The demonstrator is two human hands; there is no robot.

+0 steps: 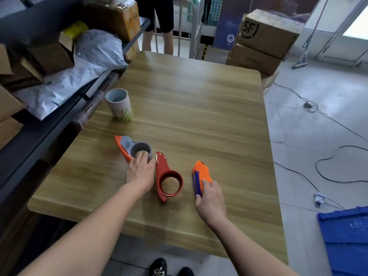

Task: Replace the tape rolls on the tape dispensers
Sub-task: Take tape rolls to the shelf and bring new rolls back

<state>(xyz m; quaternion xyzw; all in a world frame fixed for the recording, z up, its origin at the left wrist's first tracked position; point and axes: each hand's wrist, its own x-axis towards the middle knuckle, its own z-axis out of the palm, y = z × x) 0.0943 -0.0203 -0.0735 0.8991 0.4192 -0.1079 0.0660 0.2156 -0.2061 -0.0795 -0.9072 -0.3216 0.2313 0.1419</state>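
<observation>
Three tape dispensers lie near the front of the wooden table (199, 100). An orange and grey dispenser (131, 147) is on the left, with my left hand (141, 170) resting on its near rim. A red dispenser (168, 176) with a bare ring lies in the middle, untouched. On the right is an orange dispenser with a blue strip (200, 178); my right hand (210, 198) holds its near end. A stack of pale tape rolls (119, 105) stands upright further back on the left.
Shelves with cardboard boxes and grey mail bags (65, 76) run along the table's left edge. A person (157, 22) stands beyond the far end. Stacked boxes (262, 40) sit at the back right. Cables (318, 162) cross the tiled floor, and a blue crate (346, 242) stands at the lower right.
</observation>
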